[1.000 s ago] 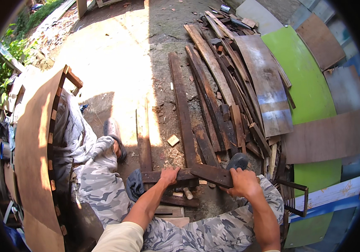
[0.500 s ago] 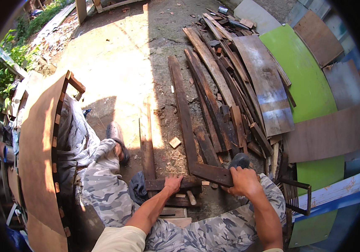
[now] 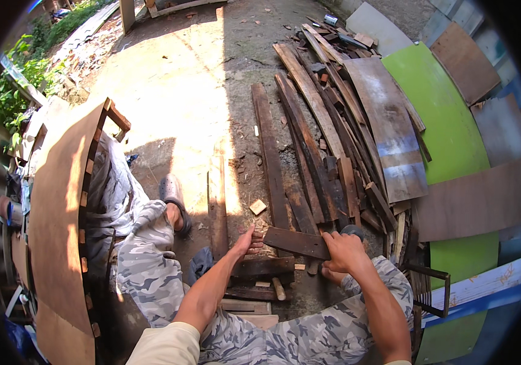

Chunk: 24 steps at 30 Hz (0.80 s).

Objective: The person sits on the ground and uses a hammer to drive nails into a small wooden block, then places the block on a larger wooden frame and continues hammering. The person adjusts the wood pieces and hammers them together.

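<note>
My right hand (image 3: 344,250) grips the right end of a short dark board (image 3: 296,242), which is raised and slants slightly down to the right. Close to the board's left end is my left hand (image 3: 248,241), its fingers stretched out and nothing held in them. Below both hands lies a dark wood block (image 3: 263,266) between my legs. A pale rounded wooden handle (image 3: 279,289) sticks out beside it; what it belongs to is hidden.
Long dark planks (image 3: 269,152) and stacked lumber lie ahead and to the right. Painted green panels (image 3: 437,109) are farther right. A curved plywood piece (image 3: 60,225) stands at my left. A small pale wood offcut (image 3: 257,207) rests on the concrete. Clogs are on my feet.
My left hand has come off the dark wood block and moved up toward the short board. The board has shifted slightly left in my right hand. The whole view has shifted a little.
</note>
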Available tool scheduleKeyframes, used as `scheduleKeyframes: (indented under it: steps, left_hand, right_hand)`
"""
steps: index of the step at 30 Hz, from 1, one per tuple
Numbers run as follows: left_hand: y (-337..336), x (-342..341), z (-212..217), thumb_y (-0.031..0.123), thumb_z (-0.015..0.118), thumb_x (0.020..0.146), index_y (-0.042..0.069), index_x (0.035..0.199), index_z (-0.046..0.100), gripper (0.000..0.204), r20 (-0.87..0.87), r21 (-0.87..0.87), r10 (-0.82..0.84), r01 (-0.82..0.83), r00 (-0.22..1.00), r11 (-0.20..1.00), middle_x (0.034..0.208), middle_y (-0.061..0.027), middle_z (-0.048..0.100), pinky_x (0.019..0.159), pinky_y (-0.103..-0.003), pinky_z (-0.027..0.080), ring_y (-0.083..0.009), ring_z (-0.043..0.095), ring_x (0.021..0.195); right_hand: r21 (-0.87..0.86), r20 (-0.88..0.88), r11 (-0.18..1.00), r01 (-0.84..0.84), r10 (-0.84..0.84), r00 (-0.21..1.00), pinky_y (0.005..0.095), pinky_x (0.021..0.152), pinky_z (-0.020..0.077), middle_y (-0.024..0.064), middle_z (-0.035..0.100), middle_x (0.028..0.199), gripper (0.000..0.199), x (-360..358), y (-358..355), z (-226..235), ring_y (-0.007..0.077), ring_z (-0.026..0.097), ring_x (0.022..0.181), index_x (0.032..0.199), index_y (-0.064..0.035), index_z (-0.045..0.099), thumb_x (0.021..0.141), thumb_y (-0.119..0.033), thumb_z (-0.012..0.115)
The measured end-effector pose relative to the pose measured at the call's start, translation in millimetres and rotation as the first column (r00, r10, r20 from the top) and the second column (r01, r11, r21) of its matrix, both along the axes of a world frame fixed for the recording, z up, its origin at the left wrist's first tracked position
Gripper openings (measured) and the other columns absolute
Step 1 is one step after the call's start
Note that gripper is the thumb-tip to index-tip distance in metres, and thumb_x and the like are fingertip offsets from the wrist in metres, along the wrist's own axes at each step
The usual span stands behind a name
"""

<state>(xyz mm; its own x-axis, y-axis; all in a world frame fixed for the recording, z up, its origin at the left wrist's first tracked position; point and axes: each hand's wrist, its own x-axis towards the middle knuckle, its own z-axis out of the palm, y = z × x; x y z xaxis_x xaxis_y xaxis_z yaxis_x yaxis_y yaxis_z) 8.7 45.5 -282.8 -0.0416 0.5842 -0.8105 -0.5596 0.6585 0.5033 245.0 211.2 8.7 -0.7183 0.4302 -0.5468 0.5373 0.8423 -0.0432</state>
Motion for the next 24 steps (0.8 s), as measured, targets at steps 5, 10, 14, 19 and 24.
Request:
scheduleKeyframes:
  steps: [5,10,14,19,24]
  left_hand:
    - [15,-65,66,0.082,0.043,0.089,0.0,0.144,0.045,0.099,0.013,0.077,-0.021,0.02,1.0,0.997,0.139,-0.0189,0.055,0.098,-0.044,0.05,-0.0296,0.057,0.124]
    - [36,-115,47,0.066,0.069,0.086,-0.006,0.122,0.063,0.081,-0.449,0.064,0.076,-0.053,0.89,0.997,0.095,-0.0132,0.068,0.077,-0.034,0.055,-0.0199,0.065,0.082]
    - [52,-187,-8,0.057,0.07,0.089,-0.01,0.12,0.063,0.074,-0.689,0.005,0.109,-0.147,0.716,0.989,0.115,-0.024,0.067,0.087,-0.042,0.051,-0.03,0.064,0.099]
    - [83,-250,-20,0.059,0.065,0.091,0.005,0.135,0.061,0.07,-0.897,0.102,0.199,-0.253,0.396,0.962,0.13,-0.0234,0.064,0.103,-0.04,0.044,-0.0339,0.06,0.119]
    - [87,-302,-22,0.046,0.067,0.096,-0.003,0.128,0.064,0.058,-0.812,0.137,0.144,-0.056,0.566,0.989,0.118,-0.0136,0.069,0.091,-0.033,0.049,-0.0182,0.062,0.105]
  right_hand:
    - [-0.045,-0.149,0.994,-0.104,0.096,0.984,0.0451,0.092,0.0493,0.0137,0.063,0.116,0.08,-40,15,-51,0.0338,0.063,0.11,0.137,-0.0053,0.047,0.074,-0.039,0.083]
    - [-0.039,-0.277,0.98,-0.193,0.175,0.945,0.0472,0.097,0.0453,0.0126,0.062,0.122,0.078,-93,56,-125,0.0309,0.059,0.118,0.14,-0.0087,0.045,0.078,-0.039,0.082]
    - [-0.044,-0.204,0.992,-0.12,0.109,0.973,0.0544,0.103,0.0415,0.0094,0.058,0.13,0.08,-173,90,-175,0.0303,0.057,0.123,0.145,-0.012,0.041,0.079,-0.031,0.082]
    - [0.034,-0.316,0.993,-0.11,0.115,0.942,0.0629,0.112,0.0338,0.0053,0.054,0.136,0.076,-259,126,-216,0.0275,0.05,0.131,0.146,-0.0148,0.041,0.082,-0.027,0.08]
    - [0.105,-0.501,0.978,0.18,-0.104,0.859,0.0614,0.116,0.027,0.0145,0.041,0.152,0.078,-290,138,-257,0.0335,0.035,0.145,0.149,-0.0106,0.04,0.087,-0.043,0.075]
